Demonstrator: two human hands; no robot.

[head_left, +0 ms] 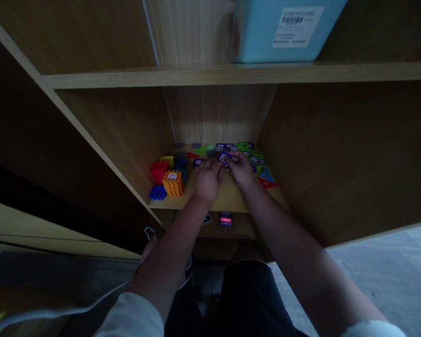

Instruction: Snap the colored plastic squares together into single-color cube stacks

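Pale sleeves (pixel 133 318) and dark lap (pixel 245 295) sit closest to the lens; both forearms run forward onto the shelf board (pixel 228 200). Left hand (pixel 207 178) and right hand (pixel 240 169) meet fingertip to fingertip on a small purple piece (pixel 224 157), just beyond and between them. Right hand pinches it. Left fingers curl against it, hold unclear. Its long axis is too small to read. Orange cube (pixel 173 182) stands left of the left hand; green pieces (pixel 245 146) lie beyond the right.
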